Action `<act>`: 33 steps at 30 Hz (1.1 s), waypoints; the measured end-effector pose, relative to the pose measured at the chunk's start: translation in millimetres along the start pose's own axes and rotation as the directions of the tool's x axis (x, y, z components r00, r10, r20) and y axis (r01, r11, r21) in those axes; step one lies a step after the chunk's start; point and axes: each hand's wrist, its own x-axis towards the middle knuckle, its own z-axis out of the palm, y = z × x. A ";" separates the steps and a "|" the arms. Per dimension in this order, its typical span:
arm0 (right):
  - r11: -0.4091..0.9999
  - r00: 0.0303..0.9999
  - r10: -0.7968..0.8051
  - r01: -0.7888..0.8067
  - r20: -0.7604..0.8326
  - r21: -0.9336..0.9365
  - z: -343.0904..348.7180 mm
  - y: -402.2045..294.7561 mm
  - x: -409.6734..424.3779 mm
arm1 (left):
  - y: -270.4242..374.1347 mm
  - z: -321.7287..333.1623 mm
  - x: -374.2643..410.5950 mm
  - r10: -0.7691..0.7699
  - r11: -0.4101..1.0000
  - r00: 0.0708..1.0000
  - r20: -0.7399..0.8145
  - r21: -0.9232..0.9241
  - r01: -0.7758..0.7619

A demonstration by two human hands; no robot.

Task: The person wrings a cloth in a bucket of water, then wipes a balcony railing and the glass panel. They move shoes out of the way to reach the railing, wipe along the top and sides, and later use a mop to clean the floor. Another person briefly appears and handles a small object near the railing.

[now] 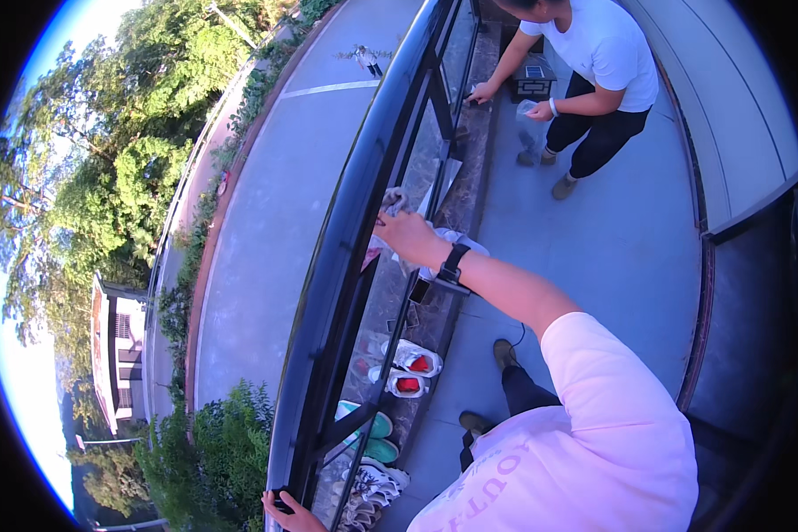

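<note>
My right hand (405,233), with a black watch (451,266) on its wrist, reaches to the glass panel just below the black metal handrail (356,193). Bunched in its fingers is a greyish cloth (396,199). At the bottom left, my left hand (292,512) rests on the handrail with its fingers apart; part of it is cut off by the frame. Under my right wrist, a white cloth-like item (462,241) lies on the dark stone ledge, and a dark phone-like object (419,290) is nearby.
White shoes with red insides (417,359), green shoes (380,447) and several other shoes line the ledge (455,206). Another person (612,60) bends at the railing, holding a clear plastic bag (532,130), beside a dark lantern (532,83). A road (266,219) lies beyond the railing.
</note>
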 end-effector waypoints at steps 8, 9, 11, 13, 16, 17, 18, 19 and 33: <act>0.984 0.985 0.171 -0.170 -0.020 0.050 10.7 65.6 24.9 | 40.8 7.7 11.2 0.086 0.966 0.996 -0.008 0.247 -0.081; 0.991 0.991 0.134 -0.133 -0.023 0.022 16.2 46.1 17.5 | 45.6 8.7 12.5 0.165 0.933 0.986 -0.014 0.327 -0.152; 0.998 0.998 0.054 -0.055 0.039 0.036 8.5 -2.3 -1.9 | 54.0 8.3 14.6 0.321 0.825 0.947 -0.001 0.491 -0.279; 0.984 0.998 -0.020 0.008 0.066 0.179 10.0 -32.2 -18.2 | 84.1 19.8 19.2 0.329 0.845 0.944 0.000 0.447 -0.294; 0.974 0.989 -0.084 0.056 0.119 0.219 12.1 -40.1 -20.0 | 115.3 30.2 20.3 0.259 0.877 0.965 0.052 0.407 -0.257; 0.970 0.984 -0.132 0.104 0.121 0.219 6.6 -31.0 -19.1 | 120.5 33.4 16.2 0.179 0.896 0.982 0.061 0.403 -0.188; 0.974 0.985 -0.148 0.129 0.090 0.187 6.0 -18.3 -16.2 | 126.4 34.2 13.1 0.185 0.899 0.981 0.050 0.395 -0.190; 0.976 0.984 -0.168 0.157 0.061 0.153 6.6 -3.0 -11.6 | 129.4 35.5 11.5 0.187 0.903 0.982 0.039 0.387 -0.188; 0.974 0.983 0.120 -0.144 -0.137 -0.178 13.0 281.6 109.9 | 112.2 50.3 0.7 0.010 0.936 1.000 0.014 0.351 -0.014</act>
